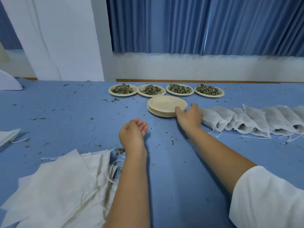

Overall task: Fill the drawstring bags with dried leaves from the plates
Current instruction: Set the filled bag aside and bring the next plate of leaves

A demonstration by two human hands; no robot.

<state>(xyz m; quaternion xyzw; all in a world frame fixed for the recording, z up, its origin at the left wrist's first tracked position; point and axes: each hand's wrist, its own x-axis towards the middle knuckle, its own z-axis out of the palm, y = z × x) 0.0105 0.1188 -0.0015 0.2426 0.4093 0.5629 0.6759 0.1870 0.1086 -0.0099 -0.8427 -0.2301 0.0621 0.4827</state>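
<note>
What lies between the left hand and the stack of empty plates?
In the head view, only blue tablecloth, nearly bare, separates the left hand from the stack of empty plates; the right hand touches its rim.

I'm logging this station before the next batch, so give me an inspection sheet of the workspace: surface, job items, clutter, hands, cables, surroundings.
Surface: blue cloth covering the table.
Job's things: four plates of dried leaves in a far row; stack of empty plates just in front of them; filled bags in a row at right; empty bags piled near left.
Clutter: leaf crumbs scattered over the cloth; one stray bag at the left edge.
Hands: left hand empty, fingers loosely curled; right hand has its thumb on the stack's rim, grip unclear.
Cables: nothing seen.
Surroundings: blue curtains and a white pillar behind.
</note>
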